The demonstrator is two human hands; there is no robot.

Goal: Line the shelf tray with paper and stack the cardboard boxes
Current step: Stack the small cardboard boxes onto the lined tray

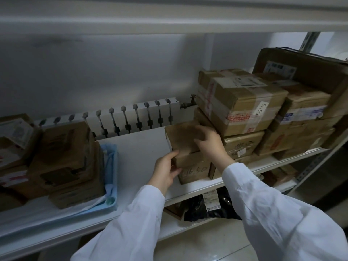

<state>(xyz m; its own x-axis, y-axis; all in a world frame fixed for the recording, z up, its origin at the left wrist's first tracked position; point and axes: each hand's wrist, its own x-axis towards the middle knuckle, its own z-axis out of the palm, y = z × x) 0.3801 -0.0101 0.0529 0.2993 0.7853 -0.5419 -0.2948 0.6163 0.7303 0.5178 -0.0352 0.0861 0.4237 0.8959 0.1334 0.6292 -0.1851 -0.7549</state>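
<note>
A small brown cardboard box [181, 137] rests on top of another box marked with handwriting [194, 171] in the middle of the white shelf [139, 157]. My left hand [166, 171] grips the small box's near left corner. On its right side and top lies my right hand [210, 143], fingers curled over it. At the left, a light blue tray [111, 185] lined with white paper holds several stacked cardboard boxes [66, 159].
A tall stack of taped cardboard boxes [243, 102] fills the shelf's right side, touching the handled boxes. A white radiator [131, 117] runs behind the shelf. Below, a lower shelf holds a black bag [209, 206]. The upper shelf edge [169, 25] hangs overhead.
</note>
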